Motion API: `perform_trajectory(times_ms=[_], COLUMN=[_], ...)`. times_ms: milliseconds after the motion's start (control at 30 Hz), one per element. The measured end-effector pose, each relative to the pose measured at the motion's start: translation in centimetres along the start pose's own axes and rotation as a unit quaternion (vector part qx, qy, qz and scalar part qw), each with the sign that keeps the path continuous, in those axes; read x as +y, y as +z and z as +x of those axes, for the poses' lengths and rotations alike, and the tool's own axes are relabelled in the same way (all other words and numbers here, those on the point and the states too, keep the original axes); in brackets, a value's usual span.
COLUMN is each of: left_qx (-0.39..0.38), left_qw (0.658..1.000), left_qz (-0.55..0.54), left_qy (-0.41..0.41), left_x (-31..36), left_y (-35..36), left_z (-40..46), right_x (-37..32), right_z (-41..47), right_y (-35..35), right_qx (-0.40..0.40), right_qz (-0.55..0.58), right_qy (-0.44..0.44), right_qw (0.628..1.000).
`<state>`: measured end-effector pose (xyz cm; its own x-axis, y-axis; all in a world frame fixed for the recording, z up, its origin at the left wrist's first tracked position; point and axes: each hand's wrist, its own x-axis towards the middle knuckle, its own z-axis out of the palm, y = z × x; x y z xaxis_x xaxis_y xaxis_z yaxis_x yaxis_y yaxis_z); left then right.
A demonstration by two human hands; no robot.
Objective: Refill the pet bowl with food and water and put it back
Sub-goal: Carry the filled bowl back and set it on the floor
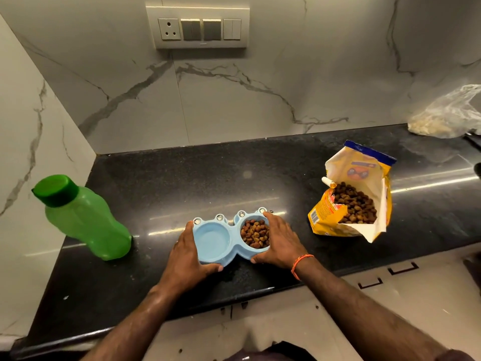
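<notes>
Head view: the pet bowl sits on the dark worktop near its front edge, clasped at both ends. The left hand wraps the water end, its fingers curled over the far rim and the thumb hooked under the near edge. The right hand does the same at the food end, fingers reaching the far rim, thumb at the near corner.

The bowl looks like light, stiff moulded plastic, so it should lift easily, but its smooth surface may be slippery, and a wet patch shows on the worktop just below the thumbs. Holding both ends and keeping it level seems wise, since tilting would spill the contents.

It is pale blue, two round wells joined side by side, with small knobs along the far rim. The well between the right fingers and thumb holds brown kibble; the left well appears to hold clear water, though that is hard to confirm.

A green bottle, capped, stands left of the left fingers; an open kibble bag lies right of the right fingers.
</notes>
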<state>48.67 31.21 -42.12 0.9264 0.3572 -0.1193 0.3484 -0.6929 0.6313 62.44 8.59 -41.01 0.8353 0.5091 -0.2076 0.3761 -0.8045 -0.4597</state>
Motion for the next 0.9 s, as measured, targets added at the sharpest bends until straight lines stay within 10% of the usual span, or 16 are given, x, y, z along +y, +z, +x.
perform_trajectory(times_ms=[900], left_qx=[0.105], left_qw=[0.993], left_qz=[-0.053], left_qy=[0.018], left_x=[3.0], left_y=[-5.7], left_z=[-2.3], right_x=[-1.4], right_z=[-1.4], right_y=[-4.2], right_qx=[0.088], right_qz=[0.138], right_qy=[-0.092], right_qw=[0.982])
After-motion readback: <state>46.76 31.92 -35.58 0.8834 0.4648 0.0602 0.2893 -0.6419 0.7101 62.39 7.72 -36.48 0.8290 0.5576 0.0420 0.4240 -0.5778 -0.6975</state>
